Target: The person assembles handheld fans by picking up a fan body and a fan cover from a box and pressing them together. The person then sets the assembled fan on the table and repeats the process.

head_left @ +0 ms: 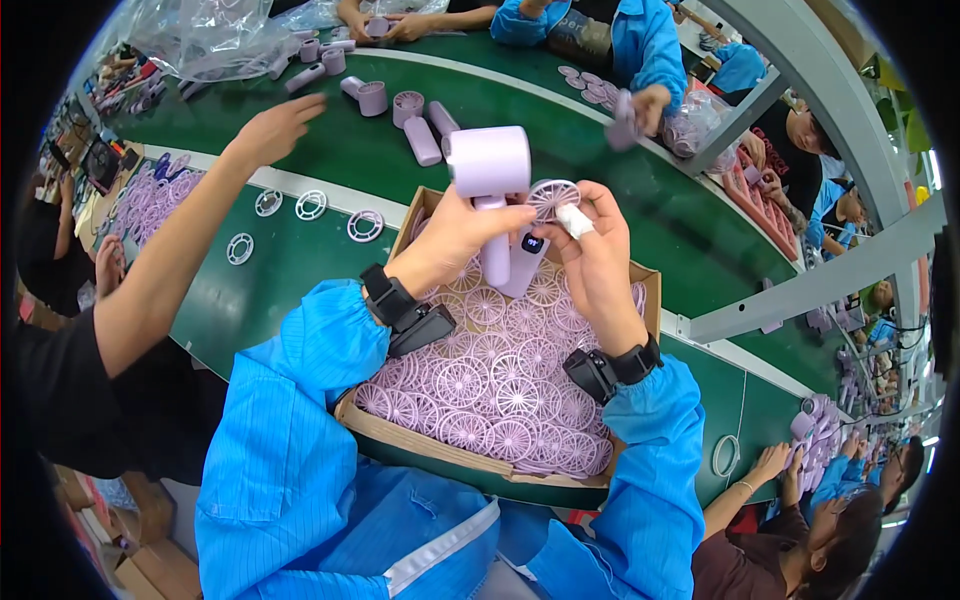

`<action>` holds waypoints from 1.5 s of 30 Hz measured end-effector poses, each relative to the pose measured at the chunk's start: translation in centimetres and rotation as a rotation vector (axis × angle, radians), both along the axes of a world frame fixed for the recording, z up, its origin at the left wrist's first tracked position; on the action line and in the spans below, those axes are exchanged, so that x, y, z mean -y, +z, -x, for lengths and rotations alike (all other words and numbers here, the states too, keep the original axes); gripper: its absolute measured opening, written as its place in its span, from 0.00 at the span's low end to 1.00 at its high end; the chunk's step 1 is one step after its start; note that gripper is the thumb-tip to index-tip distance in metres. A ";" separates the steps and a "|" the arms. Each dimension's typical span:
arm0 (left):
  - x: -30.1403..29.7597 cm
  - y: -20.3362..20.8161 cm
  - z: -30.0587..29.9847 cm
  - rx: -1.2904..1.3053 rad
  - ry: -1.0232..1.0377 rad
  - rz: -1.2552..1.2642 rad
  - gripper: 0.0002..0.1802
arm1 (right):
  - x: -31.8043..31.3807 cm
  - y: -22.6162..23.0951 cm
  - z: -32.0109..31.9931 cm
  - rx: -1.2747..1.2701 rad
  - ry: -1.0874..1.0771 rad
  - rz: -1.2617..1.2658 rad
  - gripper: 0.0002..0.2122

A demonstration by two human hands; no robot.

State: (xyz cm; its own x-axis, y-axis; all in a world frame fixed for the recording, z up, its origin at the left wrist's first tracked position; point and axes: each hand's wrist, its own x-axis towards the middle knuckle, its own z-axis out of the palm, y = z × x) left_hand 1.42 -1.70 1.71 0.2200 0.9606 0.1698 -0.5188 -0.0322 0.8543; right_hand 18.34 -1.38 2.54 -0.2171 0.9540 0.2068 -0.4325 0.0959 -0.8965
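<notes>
head view: left hand [450, 240] fingers clamp lilac fan [490, 170], right hand [595, 250] fingers pinch grille [550, 197].

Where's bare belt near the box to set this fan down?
Bare green belt lies just beyond the cardboard box, toward the far white rail. Left of the box, loose rings dot the belt. The box itself is packed with lilac grilles.

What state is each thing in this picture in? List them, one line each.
Left hand: gripping the lilac handheld fan, held upright.
Right hand: pinching a round lilac grille beside the fan's head.
Cardboard box: open, filled with grilles.
Loose rings: lying flat on the green belt.
</notes>
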 end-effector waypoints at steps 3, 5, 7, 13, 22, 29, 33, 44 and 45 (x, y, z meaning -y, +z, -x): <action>0.4 -0.2 -0.4 -0.182 0.133 -0.120 0.14 | 0.2 -0.1 0.2 0.048 0.016 -0.021 0.09; 0.2 -0.5 -0.4 -0.156 0.180 -0.142 0.14 | 0.3 -0.2 0.3 0.068 0.022 -0.033 0.09; 0.1 -0.6 -0.4 -0.143 0.205 -0.150 0.14 | 0.2 -0.2 0.3 0.102 0.005 -0.058 0.10; 0.1 -0.6 -0.1 -0.167 0.187 -0.183 0.13 | 0.1 -0.6 0.2 0.124 0.023 -0.082 0.13; 0.5 -0.5 -0.3 -0.198 0.198 -0.223 0.14 | 0.2 -0.3 -0.2 0.166 0.063 -0.085 0.12; 0.5 -0.6 0.0 -0.219 0.179 -0.210 0.14 | 0.1 -0.5 -0.2 0.223 0.041 -0.155 0.11; 0.3 -0.8 0.0 -0.201 0.225 -0.219 0.14 | -0.1 -0.3 -0.6 0.128 0.159 -0.008 0.13; 0.4 -0.5 0.0 -0.164 0.144 -0.164 0.11 | -1.1 -0.5 -2.2 -0.163 0.565 0.109 0.21; 0.1 -0.7 -0.1 -0.132 0.163 -0.146 0.11 | -0.8 -0.2 -1.8 -0.159 0.568 0.106 0.21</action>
State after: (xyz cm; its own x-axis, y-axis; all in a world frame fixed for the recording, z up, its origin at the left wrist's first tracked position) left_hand 1.53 -1.82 1.00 0.0936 0.9527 0.2892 -0.3805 -0.2342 0.8946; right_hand 20.13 -0.60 2.35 -0.6735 0.7148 0.1884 -0.5196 -0.2766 -0.8084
